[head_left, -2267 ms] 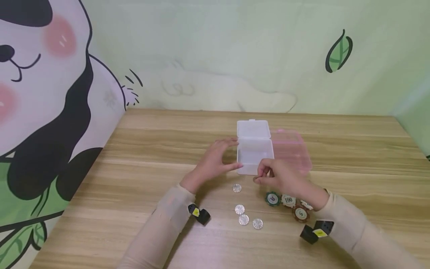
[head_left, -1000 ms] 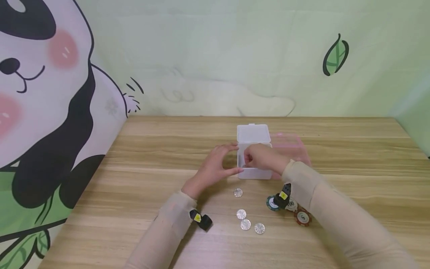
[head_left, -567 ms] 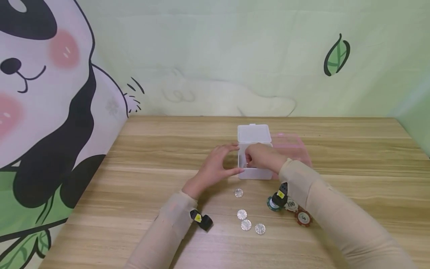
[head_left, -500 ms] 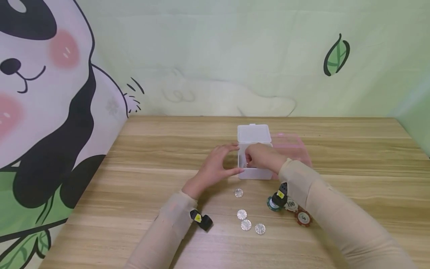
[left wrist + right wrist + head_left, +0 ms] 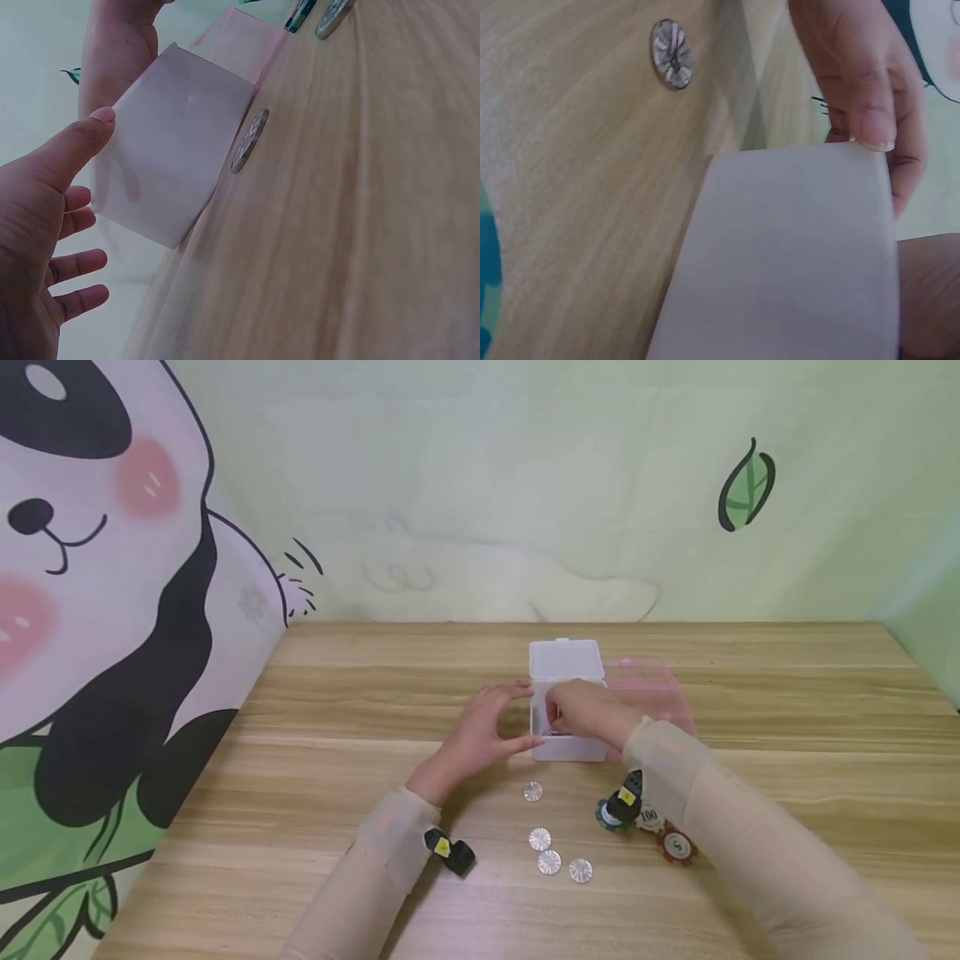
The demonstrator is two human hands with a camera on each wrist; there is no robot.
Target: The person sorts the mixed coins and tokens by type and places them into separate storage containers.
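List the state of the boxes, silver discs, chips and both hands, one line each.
White box: open, lid tipped back.
Pink box: see-through, partly hidden; lid state unclear.
Four silver discs: lying flat outside the box.
Green chip: flat, partly hidden.
White chip: flat, "100" showing.
Red chip: flat, "5" showing.
Left hand: spread, touching the white box.
Right hand: reaching inside the white box; grip unclear.

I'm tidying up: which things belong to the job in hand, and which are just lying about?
Likely the job:
open white plastic box, left hand and right hand at it
round silvery discs

Seemingly just lying about:
translucent pink plastic box
round green, white and red chips
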